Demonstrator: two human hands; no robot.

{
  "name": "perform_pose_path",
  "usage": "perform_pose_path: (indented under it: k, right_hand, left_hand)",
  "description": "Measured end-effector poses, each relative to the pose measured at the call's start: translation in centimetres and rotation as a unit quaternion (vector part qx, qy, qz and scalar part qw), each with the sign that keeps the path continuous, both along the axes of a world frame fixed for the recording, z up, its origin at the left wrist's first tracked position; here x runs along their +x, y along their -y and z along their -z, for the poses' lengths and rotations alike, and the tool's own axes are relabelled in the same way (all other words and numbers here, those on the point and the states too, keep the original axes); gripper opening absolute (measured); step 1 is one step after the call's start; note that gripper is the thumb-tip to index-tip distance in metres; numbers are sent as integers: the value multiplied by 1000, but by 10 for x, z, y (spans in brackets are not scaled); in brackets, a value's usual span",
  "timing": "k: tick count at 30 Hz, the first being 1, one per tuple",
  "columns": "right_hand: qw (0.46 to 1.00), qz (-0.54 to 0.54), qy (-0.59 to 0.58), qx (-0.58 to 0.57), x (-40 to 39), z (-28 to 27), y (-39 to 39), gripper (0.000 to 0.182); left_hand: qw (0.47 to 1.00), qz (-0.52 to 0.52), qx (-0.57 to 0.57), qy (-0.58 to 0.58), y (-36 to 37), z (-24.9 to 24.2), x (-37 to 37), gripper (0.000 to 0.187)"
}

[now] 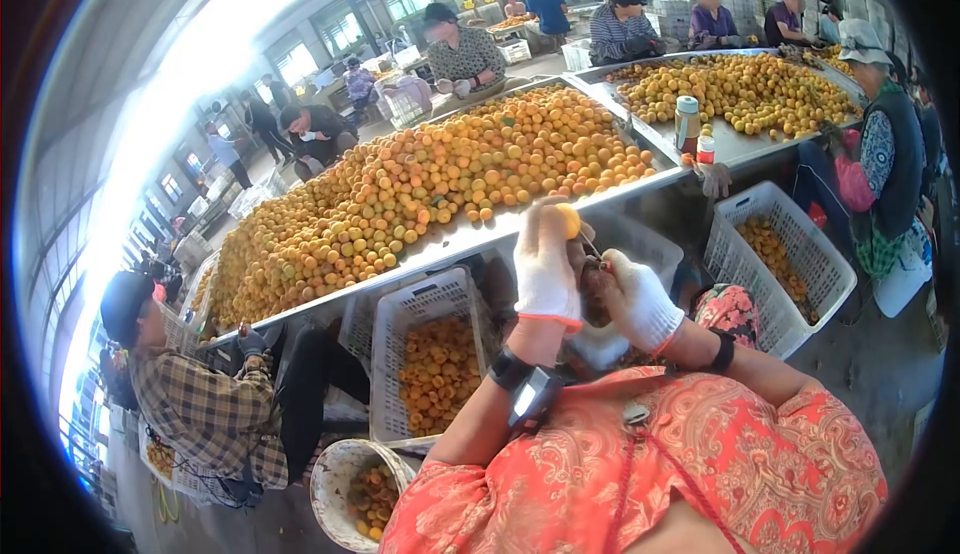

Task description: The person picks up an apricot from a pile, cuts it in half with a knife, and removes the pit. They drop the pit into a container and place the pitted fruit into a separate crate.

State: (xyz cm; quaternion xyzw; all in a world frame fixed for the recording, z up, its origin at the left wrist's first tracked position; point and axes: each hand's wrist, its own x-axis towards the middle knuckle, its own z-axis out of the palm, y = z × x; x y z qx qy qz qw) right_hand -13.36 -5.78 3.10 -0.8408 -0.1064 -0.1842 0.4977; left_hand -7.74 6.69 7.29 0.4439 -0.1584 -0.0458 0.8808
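My left hand (547, 259), in a white glove with an orange cuff, is closed around an orange-yellow apricot (568, 222). Close beside it, my right hand (637, 299) in a white glove grips a small thin metal tool (591, 249), its tip near the fruit. Its handle is mostly hidden in my fingers, so the exact kind does not show. Both hands are in front of my chest, just off the metal table edge (440, 254). Beyond them lies a big heap of whole apricots (430, 174).
White crates with halved-looking fruit stand below on the left (385, 354) and right (825, 274). A white bucket (330, 484) with fruit sits lower left. A bottle (687, 126) and a red-labelled container (706, 150) stand at the table corner. Several people sit around.
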Motion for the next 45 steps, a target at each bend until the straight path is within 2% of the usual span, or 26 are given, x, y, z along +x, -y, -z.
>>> perform_pose_path:
  k: [4, 5, 8, 12, 19, 22, 24, 25, 26, 28, 33, 36, 38, 39, 41, 42, 44, 45]
  right_hand:
    - [1000, 1, 18, -1, 1, 5, 6, 16]
    - [999, 2, -20, 32, -1, 1, 5, 18]
    - [999, 17, -23, 23, -3, -3, 3, 21]
    - [999, 7, -33, 42, -6, -9, -1, 24]
    - [998, 9, -45, 54, -3, -1, -1, 29]
    - [998, 15, -45, 49, -4, -5, -4, 29]
    - [998, 17, -46, 45, -3, -4, -4, 28]
    - [999, 27, -28, 10, 3, 3, -1, 27]
    - [999, 37, -11, -23, 6, 7, 1, 26]
    - [999, 45, -10, -22, 6, 8, 0, 25]
    - [999, 44, -6, -26, 7, 10, 2, 23]
    - [997, 65, 6, -45, 9, 9, 1, 21]
    - [999, 22, -21, 9, 6, 3, 1, 21]
    - [1000, 22, -21, 9, 5, 2, 1, 21]
    - [991, 4, -17, 132, 3, -1, 3, 22]
    - [980, -2, -19, 197, 4, -5, 7, 23]
    - [984, 56, 12, 170, 15, -8, 18, 28]
    - [965, 6, -48, 256, 14, -16, 21, 32]
  left_hand:
    - [1000, 16, 16, 14, 1, 4, -2, 22]
    - [999, 42, -4, 9, -1, 6, -1, 25]
    - [999, 46, -6, 12, -4, 7, -1, 29]
    - [997, 6, 60, 46, -9, 6, 1, 34]
    - [998, -12, 15, 62, -2, 13, 0, 32]
    - [998, 31, -29, 46, 0, 17, 0, 26]
    - [995, 47, -80, -21, 6, 20, -1, 22]
    - [995, 17, -65, -69, 9, 15, -7, 25]
    - [995, 16, -65, -68, 12, 17, -5, 25]
    - [992, 23, -83, -89, 17, 25, -1, 27]
    - [997, 17, -18, -68, 12, 33, 7, 30]
    - [998, 17, 19, -61, 11, 39, 15, 41]
    - [997, 11, -10, -73, 6, 41, 20, 40]
    - [996, -29, 2, -84, 0, 39, 24, 39]
    - [993, -80, 35, -82, -17, 39, 35, 35]
    - [995, -69, 26, -69, -19, 36, 33, 30]
    - [997, -18, 58, -42, -11, 29, 19, 24]
    - [995, 21, 93, -12, -4, 25, 6, 23]
